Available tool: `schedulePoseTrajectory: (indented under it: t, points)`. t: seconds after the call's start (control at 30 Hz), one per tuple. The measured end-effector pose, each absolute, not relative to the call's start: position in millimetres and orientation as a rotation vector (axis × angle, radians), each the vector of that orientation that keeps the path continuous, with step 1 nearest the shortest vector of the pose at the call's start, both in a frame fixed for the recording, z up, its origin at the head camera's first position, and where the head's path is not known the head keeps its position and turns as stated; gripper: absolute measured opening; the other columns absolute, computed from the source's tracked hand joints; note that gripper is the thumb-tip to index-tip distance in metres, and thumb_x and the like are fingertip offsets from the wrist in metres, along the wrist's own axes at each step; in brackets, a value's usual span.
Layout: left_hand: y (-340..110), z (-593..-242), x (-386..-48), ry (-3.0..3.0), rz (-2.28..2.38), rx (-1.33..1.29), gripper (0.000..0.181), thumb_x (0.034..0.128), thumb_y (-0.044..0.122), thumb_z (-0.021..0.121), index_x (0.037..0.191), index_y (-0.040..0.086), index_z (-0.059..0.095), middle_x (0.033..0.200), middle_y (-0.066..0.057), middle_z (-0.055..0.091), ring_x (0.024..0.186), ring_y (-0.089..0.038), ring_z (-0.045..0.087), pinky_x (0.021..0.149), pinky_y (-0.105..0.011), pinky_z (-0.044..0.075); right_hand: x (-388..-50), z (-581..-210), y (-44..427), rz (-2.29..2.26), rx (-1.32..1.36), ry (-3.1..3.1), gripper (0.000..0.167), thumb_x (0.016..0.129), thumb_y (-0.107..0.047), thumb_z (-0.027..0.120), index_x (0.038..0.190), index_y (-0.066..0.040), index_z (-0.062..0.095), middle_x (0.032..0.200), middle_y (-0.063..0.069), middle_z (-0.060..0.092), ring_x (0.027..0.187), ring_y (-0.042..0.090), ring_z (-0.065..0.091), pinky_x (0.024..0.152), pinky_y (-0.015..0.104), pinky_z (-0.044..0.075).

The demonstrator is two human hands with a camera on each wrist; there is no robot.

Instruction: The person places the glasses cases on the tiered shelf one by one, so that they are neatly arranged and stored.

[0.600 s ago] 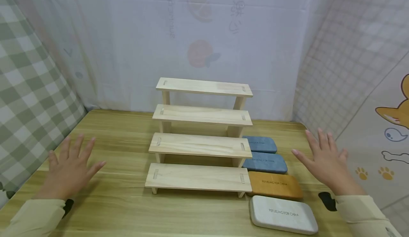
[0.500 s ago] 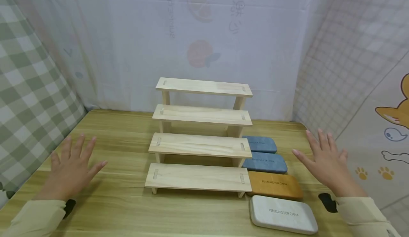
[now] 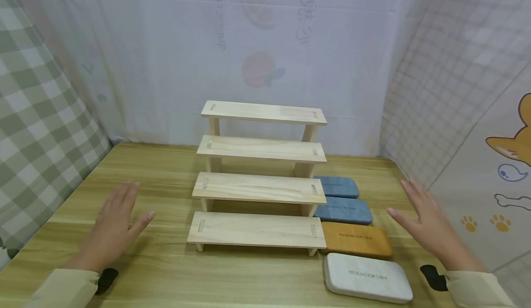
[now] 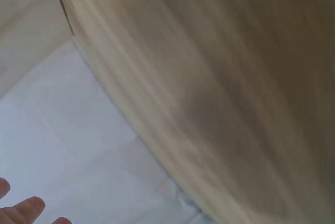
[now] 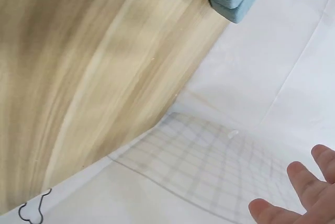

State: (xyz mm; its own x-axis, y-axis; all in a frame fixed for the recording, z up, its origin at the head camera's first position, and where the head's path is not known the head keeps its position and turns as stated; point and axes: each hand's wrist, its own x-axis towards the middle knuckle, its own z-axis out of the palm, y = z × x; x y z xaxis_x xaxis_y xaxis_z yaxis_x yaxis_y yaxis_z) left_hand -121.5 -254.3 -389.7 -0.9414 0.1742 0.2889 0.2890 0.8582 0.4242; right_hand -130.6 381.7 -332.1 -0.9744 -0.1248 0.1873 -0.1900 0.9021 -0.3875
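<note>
A pale wooden stand with several stepped shelves is at the middle of the table. My left hand is held to the left of it, fingers extended and holding nothing. My right hand is right of the cases, its fingers extended too, touching none of them. Beside the stand's right side lie a white case, an orange case and two blue cases, the latter partly hidden by the shelves. Fingertips show in the left wrist view, and others in the right wrist view.
The wooden table has a pale printed cloth behind it. Green checked fabric borders the left side, and a cloth with a grid pattern and cartoon prints borders the right.
My left hand has moved right, toward the stand, and its fingers are closer together. My right hand has turned slightly, with its fingers less spread and its wrist lower. The stand and cases stay put.
</note>
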Motion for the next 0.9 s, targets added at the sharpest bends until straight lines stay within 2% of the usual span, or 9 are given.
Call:
schedulePoseTrajectory:
  t: [0.17, 0.33, 0.43, 0.53, 0.67, 0.73, 0.8, 0.9]
  points:
    - [-241, -393, -118, -2.777, -0.938, -0.358, 0.076, 0.1016, 0.032, 0.050, 0.153, -0.002, 0.006, 0.153, -0.034, 0.011, 0.137, -0.056, 0.008, 0.105, -0.073, 0.010, -121, -342, 387, 0.685, 0.265, -2.899, 0.079, 0.097, -0.031, 0.057, 0.156, -0.007, 0.009, 0.157, 0.028, 0.002, 0.137, 0.059, 0.003, 0.095, 0.082, 0.004]
    - [-230, -395, -118, -2.804, -1.126, -0.321, 0.077, 0.1014, 0.035, 0.050, 0.154, 0.000, 0.006, 0.154, -0.033, 0.011, 0.137, -0.056, 0.013, 0.102, -0.074, 0.016, -112, -351, 390, 0.807, 0.282, -2.917, 0.079, 0.096, -0.026, 0.060, 0.155, -0.007, 0.012, 0.154, 0.032, 0.010, 0.132, 0.063, 0.013, 0.091, 0.082, 0.014]
    - [-223, -396, -118, -2.829, -1.224, -0.291, 0.077, 0.1014, 0.038, 0.049, 0.155, 0.003, 0.005, 0.153, -0.031, 0.014, 0.135, -0.054, 0.019, 0.099, -0.072, 0.026, -106, -355, 392, 0.808, 0.219, -2.991, 0.081, 0.095, -0.030, 0.062, 0.156, -0.010, 0.013, 0.152, 0.034, 0.017, 0.128, 0.064, 0.020, 0.086, 0.080, 0.024]
    - [-217, -397, -118, -2.818, -1.306, -0.287, 0.073, 0.1015, 0.035, 0.049, 0.154, 0.001, 0.011, 0.151, -0.031, 0.021, 0.132, -0.052, 0.029, 0.096, -0.068, 0.035, -99, -359, 394, 0.753, 0.158, -3.077, 0.081, 0.094, -0.035, 0.062, 0.156, -0.010, 0.015, 0.149, 0.035, 0.023, 0.122, 0.066, 0.028, 0.079, 0.078, 0.032]
    - [-211, -396, -119, -2.800, -1.431, -0.293, 0.069, 0.1017, 0.030, 0.050, 0.151, -0.003, 0.017, 0.148, -0.031, 0.028, 0.128, -0.051, 0.037, 0.096, -0.063, 0.040, -93, -362, 396, 0.776, 0.154, -3.106, 0.079, 0.094, -0.034, 0.063, 0.153, -0.003, 0.021, 0.146, 0.036, 0.029, 0.118, 0.065, 0.034, 0.077, 0.074, 0.038]
    - [-208, -395, -119, -2.806, -1.502, -0.275, 0.068, 0.1014, 0.030, 0.051, 0.151, -0.003, 0.018, 0.147, -0.030, 0.030, 0.127, -0.049, 0.039, 0.095, -0.061, 0.043, -91, -365, 398, 0.806, 0.169, -3.092, 0.076, 0.093, -0.030, 0.065, 0.151, 0.000, 0.026, 0.144, 0.035, 0.033, 0.119, 0.060, 0.037, 0.081, 0.067, 0.042]
    - [-206, -394, -120, -2.813, -1.592, -0.246, 0.068, 0.1012, 0.030, 0.052, 0.151, -0.002, 0.019, 0.147, -0.029, 0.031, 0.127, -0.048, 0.041, 0.094, -0.058, 0.045, -89, -367, 401, 0.816, 0.197, -3.062, 0.071, 0.092, -0.026, 0.067, 0.148, 0.001, 0.032, 0.142, 0.033, 0.039, 0.126, 0.032, 0.045, 0.086, 0.051, 0.047]
    - [-202, -394, -122, -2.815, -1.709, -0.209, 0.067, 0.1007, 0.029, 0.052, 0.151, -0.001, 0.020, 0.147, -0.028, 0.033, 0.128, -0.046, 0.042, 0.094, -0.052, 0.048, -86, -372, 405, 0.808, 0.233, -3.043, 0.065, 0.090, -0.022, 0.069, 0.143, 0.003, 0.041, 0.137, 0.031, 0.046, 0.114, -0.011, 0.041, 0.080, 0.024, 0.047]
